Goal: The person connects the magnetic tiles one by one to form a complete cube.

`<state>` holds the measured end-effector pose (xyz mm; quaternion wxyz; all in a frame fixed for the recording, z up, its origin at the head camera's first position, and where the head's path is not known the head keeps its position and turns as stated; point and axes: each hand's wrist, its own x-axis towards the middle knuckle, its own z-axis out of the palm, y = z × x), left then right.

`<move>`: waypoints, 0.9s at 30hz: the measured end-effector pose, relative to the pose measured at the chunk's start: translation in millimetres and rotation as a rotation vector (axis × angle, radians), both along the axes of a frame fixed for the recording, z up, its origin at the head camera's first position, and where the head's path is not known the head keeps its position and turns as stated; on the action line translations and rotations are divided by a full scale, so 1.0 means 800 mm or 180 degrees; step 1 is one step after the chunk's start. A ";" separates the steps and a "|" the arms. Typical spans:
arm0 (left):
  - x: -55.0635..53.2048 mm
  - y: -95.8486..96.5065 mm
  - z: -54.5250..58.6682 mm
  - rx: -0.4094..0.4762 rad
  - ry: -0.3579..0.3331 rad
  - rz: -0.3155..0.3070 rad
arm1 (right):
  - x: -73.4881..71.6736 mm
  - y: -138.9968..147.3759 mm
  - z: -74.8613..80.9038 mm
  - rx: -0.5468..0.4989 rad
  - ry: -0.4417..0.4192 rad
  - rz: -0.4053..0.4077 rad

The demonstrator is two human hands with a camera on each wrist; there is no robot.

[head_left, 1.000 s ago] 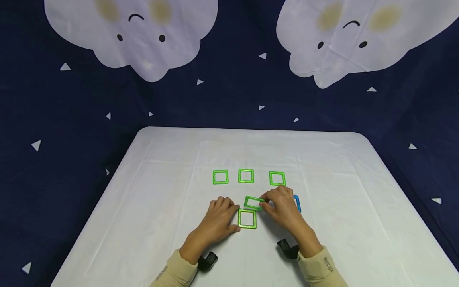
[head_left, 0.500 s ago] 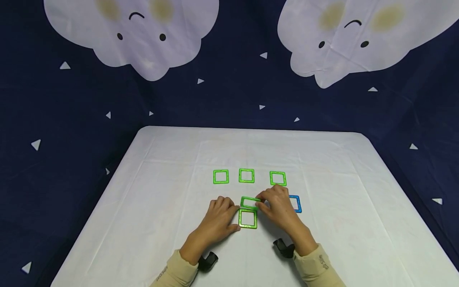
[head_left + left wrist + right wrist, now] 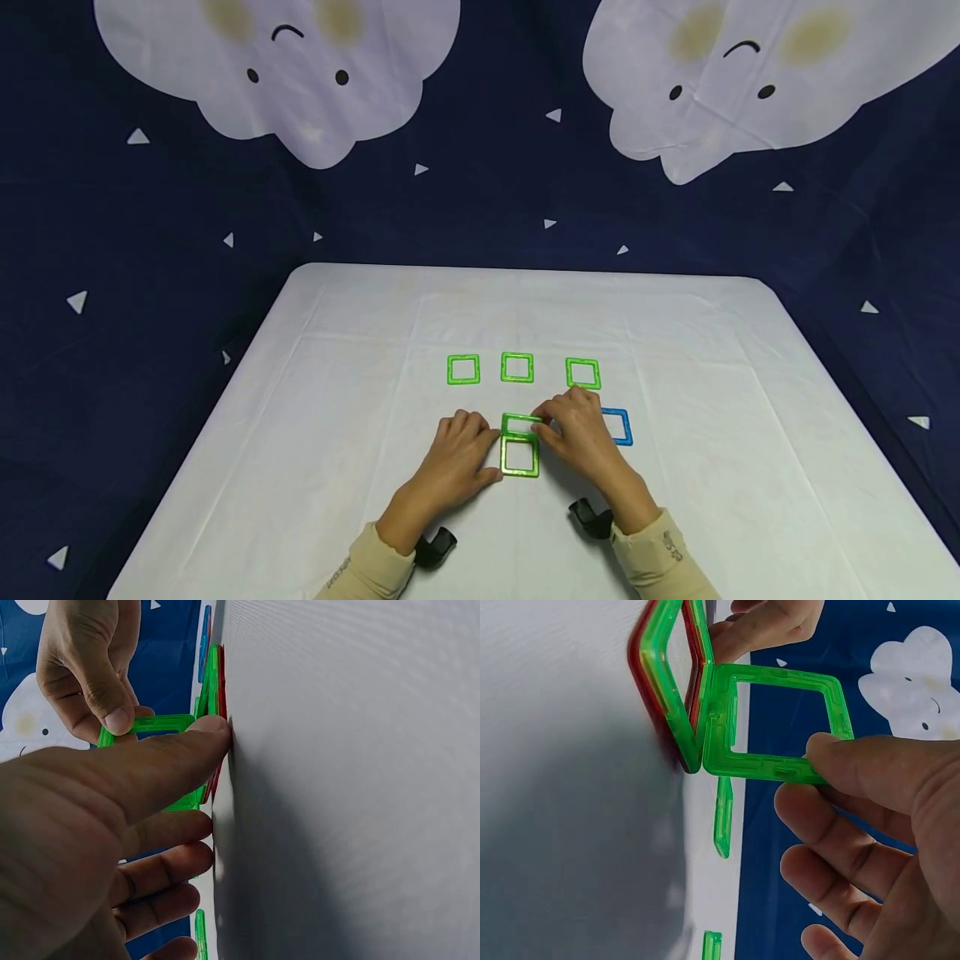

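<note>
A green square magnetic tile [image 3: 520, 475] lies flat in front of me, with a red square tile [image 3: 222, 682] underneath it in the wrist views. My left hand [image 3: 457, 458] steadies this stack at its left side, thumb at the near corner and forefinger at the far one. Between thumb and forefinger, my right hand [image 3: 583, 429] pinches a second green square tile [image 3: 720, 735] by its upper right corner. That tile stands upright along the far edge of the stack, its lower edge right at the stack's edge.
Farther back on the white table [image 3: 360, 400] lies a row of green square tiles: a left one [image 3: 450, 369], a middle one [image 3: 504, 367] and a right one [image 3: 597, 374]. A blue square tile [image 3: 627, 427] lies beside my right hand, partly hidden by it.
My right hand has moved left with the pinched green tile, which has gone from slanted to lined up with the stack's far edge. More of the blue tile shows. The left hand stays put.
</note>
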<state>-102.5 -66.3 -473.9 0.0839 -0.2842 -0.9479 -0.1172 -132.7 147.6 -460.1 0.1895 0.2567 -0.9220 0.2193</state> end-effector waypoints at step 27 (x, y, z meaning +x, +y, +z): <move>-0.022 0.002 0.013 0.0529 0.0106 0.0108 | 0.002 0.005 -0.005 0.0033 -0.0011 -0.0031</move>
